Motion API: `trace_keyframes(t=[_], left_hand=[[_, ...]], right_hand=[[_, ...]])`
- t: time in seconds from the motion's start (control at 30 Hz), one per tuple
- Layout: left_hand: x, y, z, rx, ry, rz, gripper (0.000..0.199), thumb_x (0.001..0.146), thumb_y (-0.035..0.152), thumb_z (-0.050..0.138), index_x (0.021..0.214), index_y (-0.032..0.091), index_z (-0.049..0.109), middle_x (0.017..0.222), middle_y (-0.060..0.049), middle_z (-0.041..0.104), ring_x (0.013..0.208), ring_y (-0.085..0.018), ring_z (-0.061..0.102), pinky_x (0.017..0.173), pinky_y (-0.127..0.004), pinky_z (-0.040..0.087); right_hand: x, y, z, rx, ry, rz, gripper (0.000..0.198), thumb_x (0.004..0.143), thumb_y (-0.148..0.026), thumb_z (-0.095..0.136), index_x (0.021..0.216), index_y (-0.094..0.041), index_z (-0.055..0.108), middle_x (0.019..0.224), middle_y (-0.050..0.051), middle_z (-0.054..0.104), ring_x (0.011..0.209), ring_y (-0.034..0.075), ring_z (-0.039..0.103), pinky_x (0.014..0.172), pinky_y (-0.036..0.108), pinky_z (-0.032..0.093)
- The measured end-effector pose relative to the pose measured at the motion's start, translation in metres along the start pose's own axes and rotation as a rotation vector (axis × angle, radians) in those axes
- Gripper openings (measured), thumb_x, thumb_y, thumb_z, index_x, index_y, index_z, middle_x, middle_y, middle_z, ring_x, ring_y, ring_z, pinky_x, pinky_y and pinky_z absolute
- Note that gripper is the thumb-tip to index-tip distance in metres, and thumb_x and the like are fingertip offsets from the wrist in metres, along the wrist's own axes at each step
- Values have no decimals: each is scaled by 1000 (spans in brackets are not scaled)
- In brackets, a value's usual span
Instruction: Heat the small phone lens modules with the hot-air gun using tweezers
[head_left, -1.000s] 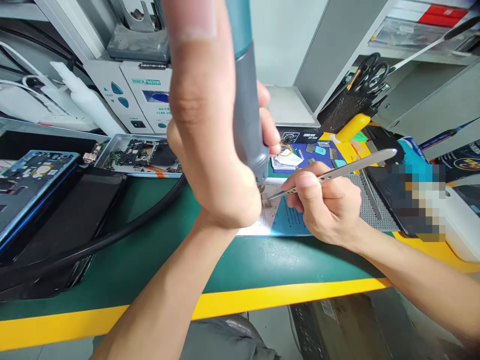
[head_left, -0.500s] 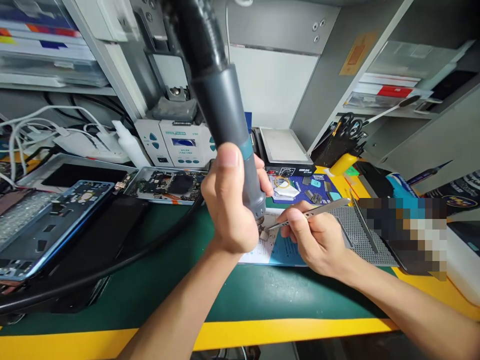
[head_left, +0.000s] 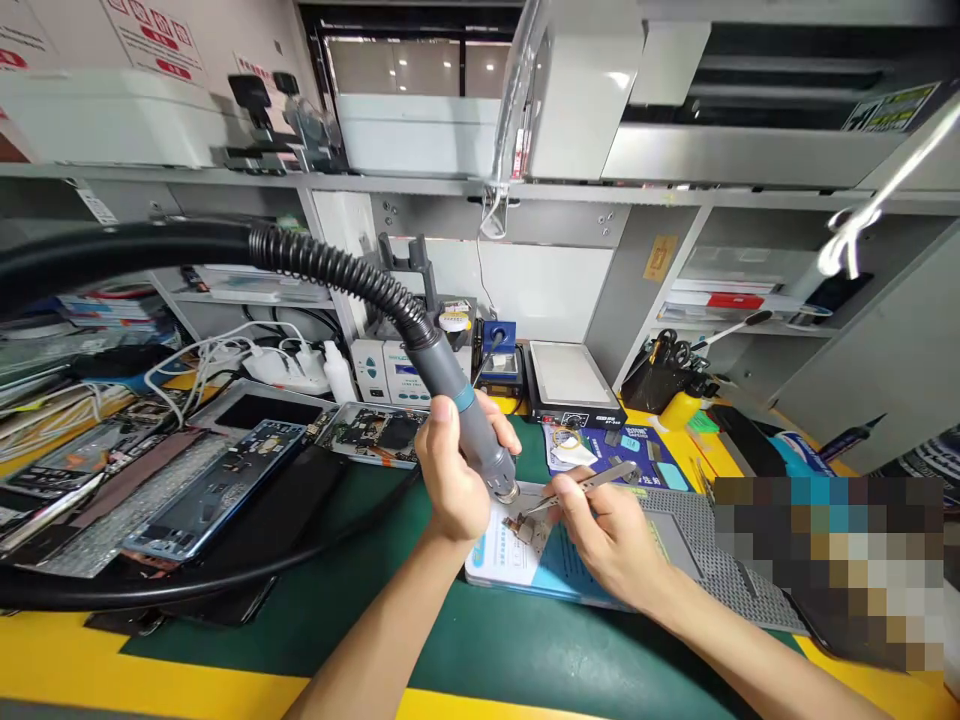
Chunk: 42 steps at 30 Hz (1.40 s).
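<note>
My left hand [head_left: 448,475] is wrapped round the grey handle of a hot air gun [head_left: 480,440], whose nozzle tilts down to the right. Just under that nozzle lies a small circuit board piece [head_left: 529,533], resting on a white and blue flat pad or booklet [head_left: 487,568]. My right hand [head_left: 611,535] pinches a pair of metal tweezers [head_left: 606,480]. Their tips are at the upper edge of the board piece, close to the nozzle; whether they grip it I cannot tell.
The gun's black hose [head_left: 150,245] arches off to the left. Opened phones [head_left: 217,495] and a board in a frame [head_left: 375,435] lie left. Behind stand a control station [head_left: 405,372] and a flat heating plate [head_left: 571,375]. A grey perforated mat [head_left: 720,540] lies right.
The view has pulled back and tilted up, showing more shelf and hose. The gun leans more to the left at its top. Both hands keep their holds, and more of the board piece is visible.
</note>
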<state>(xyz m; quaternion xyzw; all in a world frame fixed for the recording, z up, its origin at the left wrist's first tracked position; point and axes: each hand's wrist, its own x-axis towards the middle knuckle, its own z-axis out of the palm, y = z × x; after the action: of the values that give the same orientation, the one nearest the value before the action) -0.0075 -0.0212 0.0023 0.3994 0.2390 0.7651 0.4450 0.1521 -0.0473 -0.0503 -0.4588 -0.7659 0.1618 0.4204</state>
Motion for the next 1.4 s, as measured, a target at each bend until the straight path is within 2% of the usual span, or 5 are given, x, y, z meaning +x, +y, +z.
trace_keyframes(t=[0.13,0.4,0.57,1.03,1.4], left_hand=[[-1,7,-3,4,1,11,55,93,67,40,75,18,59,54,-3,58,49,-18,59,51,-31,47],[-9,7,-8,3,-9,5,57,91,70,41,75,18,58,54,-3,58,50,-18,59,53,-31,48],[-14,9,-5,-21,-28,-8,58,92,69,39,75,17,58,56,-4,59,52,-18,59,55,-31,48],[-20,12,-4,-53,-12,-45,56,95,66,35,78,19,60,58,-5,59,54,-20,57,58,-36,42],[-19,10,-4,-55,-4,-34,57,94,66,39,73,17,60,57,-5,59,53,-19,58,56,-34,46]], right_hand=[[1,-1,2,-21,-48,-27,51,105,-37,48,62,-17,67,57,2,64,53,11,58,57,24,41],[-2,1,1,-42,83,-3,55,107,-47,36,67,-18,59,59,3,61,52,12,51,54,24,39],[-3,-3,-1,-24,20,-52,56,106,-45,38,58,-19,51,52,0,53,48,10,46,52,24,37],[-3,-9,-4,-3,-119,-59,58,107,-37,41,62,-15,70,55,2,62,53,11,57,58,23,42],[-2,-3,1,5,14,6,54,107,-40,41,63,-16,62,50,0,57,43,9,50,46,22,39]])
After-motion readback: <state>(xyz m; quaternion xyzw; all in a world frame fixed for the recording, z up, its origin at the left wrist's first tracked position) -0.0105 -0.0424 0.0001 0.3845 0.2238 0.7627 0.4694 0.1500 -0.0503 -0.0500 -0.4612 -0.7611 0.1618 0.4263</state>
